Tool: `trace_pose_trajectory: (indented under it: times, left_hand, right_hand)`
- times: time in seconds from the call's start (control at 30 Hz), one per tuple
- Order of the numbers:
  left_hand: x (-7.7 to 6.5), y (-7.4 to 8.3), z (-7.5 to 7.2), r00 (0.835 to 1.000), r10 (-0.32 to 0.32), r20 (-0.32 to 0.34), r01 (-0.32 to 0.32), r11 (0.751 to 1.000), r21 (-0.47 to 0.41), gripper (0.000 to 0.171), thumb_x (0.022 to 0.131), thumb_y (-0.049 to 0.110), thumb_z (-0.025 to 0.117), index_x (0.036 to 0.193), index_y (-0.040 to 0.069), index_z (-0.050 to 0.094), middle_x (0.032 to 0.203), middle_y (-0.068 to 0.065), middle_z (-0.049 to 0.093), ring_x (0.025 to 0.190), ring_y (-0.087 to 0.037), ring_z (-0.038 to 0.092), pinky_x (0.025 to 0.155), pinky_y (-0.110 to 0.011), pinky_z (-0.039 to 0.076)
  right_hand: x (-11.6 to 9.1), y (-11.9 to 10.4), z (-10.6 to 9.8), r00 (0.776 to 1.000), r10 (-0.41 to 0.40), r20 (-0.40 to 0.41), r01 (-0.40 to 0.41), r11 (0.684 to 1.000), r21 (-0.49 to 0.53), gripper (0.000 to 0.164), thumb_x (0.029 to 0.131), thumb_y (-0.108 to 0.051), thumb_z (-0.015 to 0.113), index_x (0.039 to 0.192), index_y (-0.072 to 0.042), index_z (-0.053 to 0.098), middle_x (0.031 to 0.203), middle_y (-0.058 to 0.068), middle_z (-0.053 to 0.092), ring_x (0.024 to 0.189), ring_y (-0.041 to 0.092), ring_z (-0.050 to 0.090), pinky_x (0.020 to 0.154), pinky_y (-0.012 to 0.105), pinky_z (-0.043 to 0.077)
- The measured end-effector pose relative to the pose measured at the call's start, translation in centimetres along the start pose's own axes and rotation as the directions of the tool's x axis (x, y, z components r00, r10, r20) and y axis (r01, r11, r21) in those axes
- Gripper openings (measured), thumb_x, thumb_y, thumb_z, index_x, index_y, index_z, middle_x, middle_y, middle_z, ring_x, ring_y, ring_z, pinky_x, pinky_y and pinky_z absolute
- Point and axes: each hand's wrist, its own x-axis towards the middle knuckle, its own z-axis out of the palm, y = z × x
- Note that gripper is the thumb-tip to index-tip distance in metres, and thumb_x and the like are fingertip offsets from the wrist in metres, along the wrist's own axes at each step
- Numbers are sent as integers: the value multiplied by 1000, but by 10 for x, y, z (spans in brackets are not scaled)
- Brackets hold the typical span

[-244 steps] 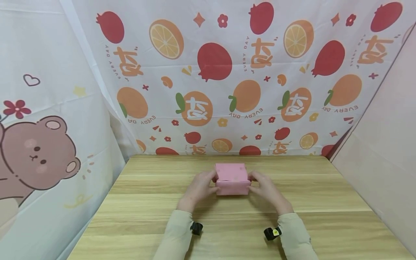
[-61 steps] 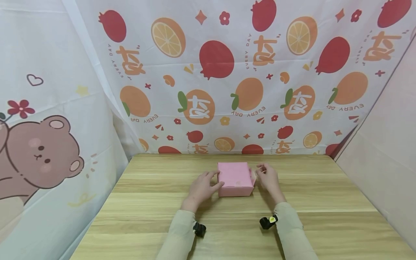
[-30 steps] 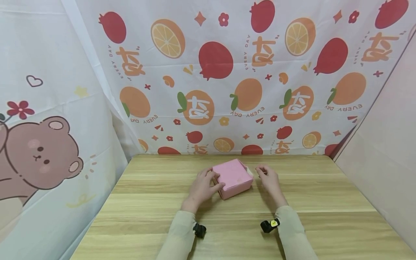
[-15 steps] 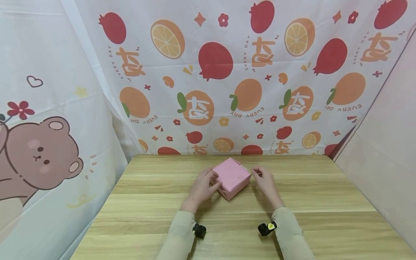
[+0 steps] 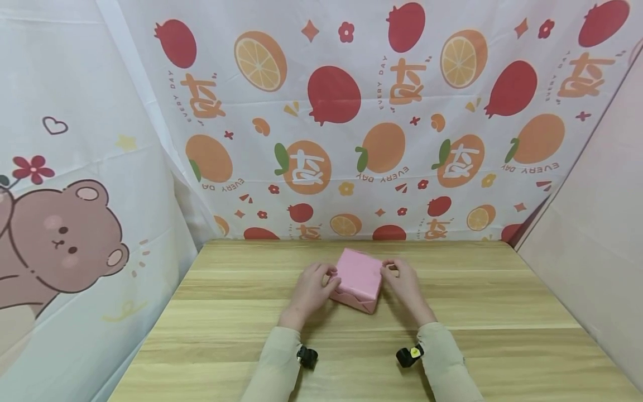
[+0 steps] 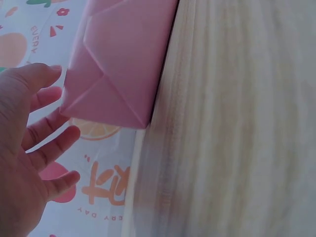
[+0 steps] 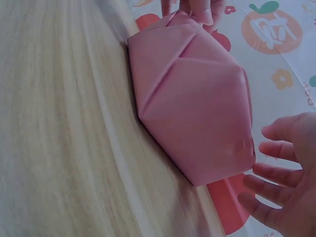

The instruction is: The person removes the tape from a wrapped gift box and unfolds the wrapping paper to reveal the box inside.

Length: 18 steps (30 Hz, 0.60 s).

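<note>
On the wooden table, a box-shaped packet in pink paper [image 5: 359,274] sits at an angle, one corner toward me. Its near end shows creased, overlapping folds, seen close up on the pink paper [image 7: 202,108] in the right wrist view. My left hand [image 5: 312,287] is at the packet's left corner, thumb and fingers loosely bent. In the left wrist view that left hand [image 6: 29,128] has its fingers spread, the tips right at the corner. My right hand [image 5: 403,282] is at the right corner; in its wrist view the right hand's [image 7: 291,168] relaxed fingers reach the paper's edge.
The wooden table [image 5: 241,335] runs back to a white fruit-print curtain [image 5: 331,123]. At the left hangs a cloth with a bear print [image 5: 65,240], and a plain pale cloth [image 5: 588,240] hangs at the right. Small black cameras [image 5: 307,357] are on both wrists.
The packet has turned anticlockwise, bringing its folded end to the front; the flap with white inside, earlier at its right, is out of sight. My right hand has moved left to the packet.
</note>
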Motion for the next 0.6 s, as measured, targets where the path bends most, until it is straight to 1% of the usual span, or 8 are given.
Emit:
trace_pose_trajectory:
  times: [0.07,0.17,0.3,0.37,0.47,0.6]
  left_hand:
    - [0,1,0,1000,1,1,-1,1000,-6,17,91,29,69,101,15,68,98,0,68,99,-19,63,92,-39,51]
    - [0,1,-1,1000,22,-5,-22,1000,0,12,90,27,69,96,16,69,93,3,69,95,-16,63,89,-38,52]
    - [0,1,0,999,51,-5,-51,999,1,10,89,25,70,93,17,69,88,5,69,92,-14,63,87,-36,52]
    - [0,1,0,998,69,-4,-69,998,-5,10,89,25,71,93,17,69,86,6,69,92,-14,64,87,-35,52]
    - [0,2,0,993,113,-13,-113,994,-1,9,87,23,73,92,17,69,83,6,70,89,-13,64,84,-35,52]
    - [0,3,-1,989,146,-16,-146,989,-8,8,86,21,74,91,17,69,81,7,69,84,-12,63,80,-33,52]
  right_hand:
    - [0,0,2,1000,-18,12,18,1000,0,21,92,-18,65,108,-3,65,121,18,63,115,37,59,94,52,52]
    - [0,0,4,998,-50,30,50,999,-4,21,92,-18,67,107,-4,65,122,19,62,118,38,57,96,54,50]
    - [1,0,6,995,-83,51,85,995,-48,22,91,-19,68,107,-5,66,124,19,61,123,37,55,102,53,47]
    - [1,0,7,993,-103,53,107,990,-88,21,91,-20,68,106,-6,66,125,18,61,124,37,54,104,53,45]
    - [2,0,7,990,-134,42,138,981,-135,19,90,-19,69,104,-7,67,124,19,62,122,37,56,104,54,44]
    - [3,-2,6,981,-192,18,191,958,-213,14,89,-18,70,98,-8,69,114,17,67,114,35,61,99,53,48]
